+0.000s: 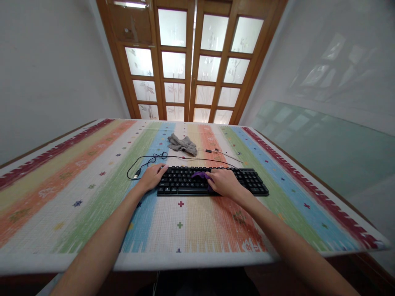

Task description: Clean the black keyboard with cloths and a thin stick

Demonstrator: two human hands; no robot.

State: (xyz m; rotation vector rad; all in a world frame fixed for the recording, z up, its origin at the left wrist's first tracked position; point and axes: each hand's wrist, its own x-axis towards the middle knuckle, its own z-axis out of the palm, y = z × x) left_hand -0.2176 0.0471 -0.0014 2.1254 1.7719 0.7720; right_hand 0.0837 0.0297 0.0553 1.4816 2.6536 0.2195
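Observation:
A black keyboard (pixel 182 185) with a number pad lies flat on the striped tablecloth in front of me. My left hand (pixel 151 176) grips its left end, with the fingertips over the top corner. In my right hand (pixel 224 181) is a purple cloth (pixel 201 175), pressed against the keys right of the middle. Part of the cloth is hidden under the fingers. Behind the keyboard runs its black cable, looped at the left and ending in a USB plug (pixel 136 175) near my left hand.
Beyond the keyboard lies a crumpled grey cloth (pixel 182 144). To its right is a thin stick-like tool (pixel 228 155) beside a small dark piece (pixel 209 151). The striped tablecloth (pixel 101 197) covers the table. Glass-paned wooden doors (pixel 190 61) stand behind it, and a greenish glass panel (pixel 317 139) leans at the right.

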